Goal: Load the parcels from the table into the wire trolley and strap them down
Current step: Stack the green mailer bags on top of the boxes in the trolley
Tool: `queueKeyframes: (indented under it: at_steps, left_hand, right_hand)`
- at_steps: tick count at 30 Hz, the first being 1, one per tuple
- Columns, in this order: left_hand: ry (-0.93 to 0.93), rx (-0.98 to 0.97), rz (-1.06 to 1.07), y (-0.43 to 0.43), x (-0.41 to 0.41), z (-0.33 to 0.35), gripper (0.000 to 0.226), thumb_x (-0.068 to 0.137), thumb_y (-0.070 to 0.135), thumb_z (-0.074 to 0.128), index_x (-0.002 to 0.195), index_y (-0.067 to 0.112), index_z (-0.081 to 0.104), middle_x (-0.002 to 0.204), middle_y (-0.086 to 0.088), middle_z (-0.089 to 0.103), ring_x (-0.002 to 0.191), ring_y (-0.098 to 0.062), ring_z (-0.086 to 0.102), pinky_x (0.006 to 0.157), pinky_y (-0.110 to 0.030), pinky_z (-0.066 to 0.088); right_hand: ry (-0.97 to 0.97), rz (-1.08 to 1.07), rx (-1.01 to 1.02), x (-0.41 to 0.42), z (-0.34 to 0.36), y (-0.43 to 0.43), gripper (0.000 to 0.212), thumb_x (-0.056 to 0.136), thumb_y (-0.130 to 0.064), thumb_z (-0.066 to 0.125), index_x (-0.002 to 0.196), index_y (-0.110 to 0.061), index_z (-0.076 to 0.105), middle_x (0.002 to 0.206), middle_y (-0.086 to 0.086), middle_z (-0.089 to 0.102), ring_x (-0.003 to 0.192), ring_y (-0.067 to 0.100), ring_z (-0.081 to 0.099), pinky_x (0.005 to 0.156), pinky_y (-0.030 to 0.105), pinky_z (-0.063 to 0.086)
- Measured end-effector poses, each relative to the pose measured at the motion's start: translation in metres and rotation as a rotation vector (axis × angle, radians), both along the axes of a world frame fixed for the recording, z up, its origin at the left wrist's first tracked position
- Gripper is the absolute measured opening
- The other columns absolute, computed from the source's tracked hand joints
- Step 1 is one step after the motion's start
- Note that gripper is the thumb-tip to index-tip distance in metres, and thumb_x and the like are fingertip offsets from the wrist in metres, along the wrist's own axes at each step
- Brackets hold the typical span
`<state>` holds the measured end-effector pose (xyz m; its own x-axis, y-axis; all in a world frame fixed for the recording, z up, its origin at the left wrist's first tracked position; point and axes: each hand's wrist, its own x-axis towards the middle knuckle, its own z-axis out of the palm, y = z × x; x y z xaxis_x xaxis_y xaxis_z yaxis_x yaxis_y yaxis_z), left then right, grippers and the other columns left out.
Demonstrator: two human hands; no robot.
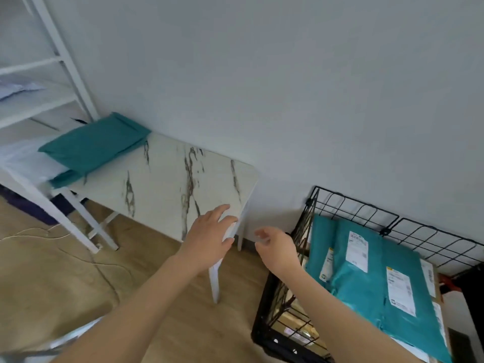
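Left hand [209, 239]: open, fingers spread, empty, above the near right corner of the white marble-patterned table [167, 179]; probably reaching across for more.
Right hand [277, 248]: loosely curled, holding nothing, just right of that corner.
Black wire trolley [259, 315]: on the floor right of the table, close for short transfers.
Teal labelled mailers [366, 279]: stacked flat inside the trolley; no strap visible.
Teal plastic parcel [94, 145]: on the table's far left end, over a pale bag [28, 161], awaiting loading.
White metal shelf rack [65, 61]: beyond the table's left end.
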<state>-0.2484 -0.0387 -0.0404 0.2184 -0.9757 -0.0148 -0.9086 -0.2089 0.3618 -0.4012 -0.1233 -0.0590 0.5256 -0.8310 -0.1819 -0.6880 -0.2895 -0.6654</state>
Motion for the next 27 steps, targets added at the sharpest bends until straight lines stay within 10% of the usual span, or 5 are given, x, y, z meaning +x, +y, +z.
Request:
queueKeyframes:
  at_steps: [13,27]
  left_hand:
    - [0.217,-0.133,0.378,0.084,0.139,0.012,0.043,0.091,0.030,0.056,0.133,0.028,0.047,0.148,0.008,0.030,0.134,-0.010,0.032,0.107,-0.023,0.025]
    - [0.244,-0.123,0.550,0.037,0.342,0.030,0.038,0.092,0.026,0.055,0.129,0.026,0.049,0.134,0.009,0.046,0.123,-0.007,0.043,0.098,-0.018,0.030]
  right_hand:
    - [-0.053,0.228,-0.022,0.173,0.022,0.039,0.027,0.091,-0.013,0.049,0.112,-0.021,0.065,0.108,-0.007,0.065,0.085,0.007,0.054,0.062,0.007,0.036]
    - [-0.095,0.323,0.010,0.385,0.018,-0.038,0.023,0.094,-0.019,0.050,0.112,-0.021,0.065,0.111,-0.005,0.064,0.088,0.006,0.054,0.074,0.016,0.039]
